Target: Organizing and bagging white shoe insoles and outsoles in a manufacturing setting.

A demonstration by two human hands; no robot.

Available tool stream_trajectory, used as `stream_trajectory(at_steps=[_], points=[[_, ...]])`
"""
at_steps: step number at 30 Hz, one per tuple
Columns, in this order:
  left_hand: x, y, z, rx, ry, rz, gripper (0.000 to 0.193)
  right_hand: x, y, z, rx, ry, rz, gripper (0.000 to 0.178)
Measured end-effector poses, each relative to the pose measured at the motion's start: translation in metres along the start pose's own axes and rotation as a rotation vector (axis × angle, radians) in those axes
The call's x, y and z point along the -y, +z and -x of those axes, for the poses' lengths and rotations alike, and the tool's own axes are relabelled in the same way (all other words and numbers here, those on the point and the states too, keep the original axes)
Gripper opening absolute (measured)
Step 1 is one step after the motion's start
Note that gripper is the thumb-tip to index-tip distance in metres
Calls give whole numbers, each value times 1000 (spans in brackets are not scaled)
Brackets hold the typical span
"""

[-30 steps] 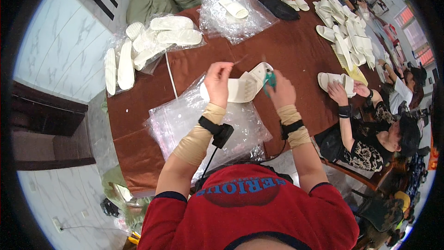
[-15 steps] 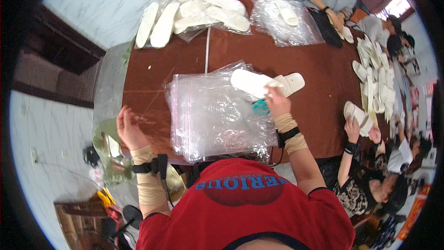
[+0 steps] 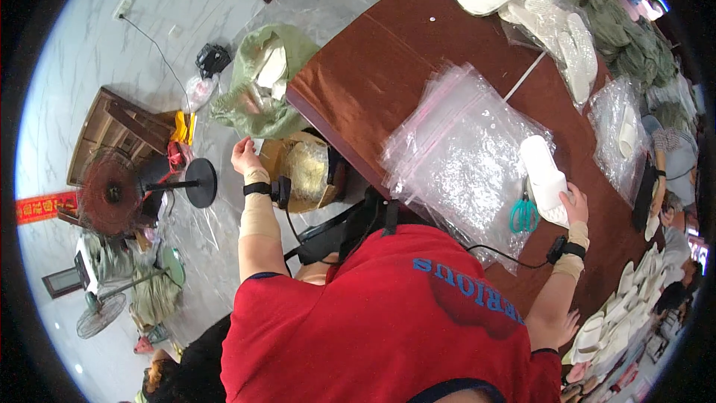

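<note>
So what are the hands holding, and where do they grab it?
The right hand holds a white slipper by its near end, beside teal scissors. The left hand reaches toward a green sack; whether it grips anything cannot be told.

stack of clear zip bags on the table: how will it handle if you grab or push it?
The clear zip bags look thin and glossy, so probably floppy and very light. Loosely fanned, the stack would likely slide apart when pushed. One edge overhangs the table, so bags might slip off.
</note>
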State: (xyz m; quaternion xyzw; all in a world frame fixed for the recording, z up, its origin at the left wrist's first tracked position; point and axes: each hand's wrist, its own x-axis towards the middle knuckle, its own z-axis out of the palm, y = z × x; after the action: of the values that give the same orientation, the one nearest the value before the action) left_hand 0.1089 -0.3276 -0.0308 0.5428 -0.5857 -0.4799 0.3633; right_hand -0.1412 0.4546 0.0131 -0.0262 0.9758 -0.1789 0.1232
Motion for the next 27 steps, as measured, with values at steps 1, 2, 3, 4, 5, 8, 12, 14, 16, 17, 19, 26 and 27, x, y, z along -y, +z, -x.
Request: stream_trajectory(at_steps=[1,2,3,4,5,8,12,14,16,17,19,26,27], points=[[17,-10,-11,-37,-32,-95,17,-6,-5,-3,37,-52,-64,49],[36,-15,-23,-57,-65,-187,20,-19,-6,-2,52,-90,-171,48],[58,-34,-38,-63,-73,-95,26,-15,-2,-2,50,-90,-171,48],[81,-41,-42,-45,-88,2,33,-7,0,-3,58,-103,-218,49],[73,10,0,128,-317,-38,41,-26,-13,25,13,-9,-197,49],[91,-4,-26,151,-329,29,31,51,-18,20,62,-127,-84,72],[63,0,-88,419,288,-148,26,62,-5,-6,130,-256,-14,72],[-20,96,-1,588,545,-200,26,55,-21,15,195,-31,78,70],[-114,137,87,800,1049,-344,30,33,-16,18,136,-26,76,71],[-144,149,123,938,1341,-400,33,29,-11,17,97,-47,78,72],[-148,166,176,1284,1449,-396,42,53,-18,13,110,-87,91,74],[-56,205,248,1546,1495,-935,61,76,-39,17,216,-168,275,73],[-53,205,248,1572,1420,-957,62,77,-40,19,243,-142,303,70]])
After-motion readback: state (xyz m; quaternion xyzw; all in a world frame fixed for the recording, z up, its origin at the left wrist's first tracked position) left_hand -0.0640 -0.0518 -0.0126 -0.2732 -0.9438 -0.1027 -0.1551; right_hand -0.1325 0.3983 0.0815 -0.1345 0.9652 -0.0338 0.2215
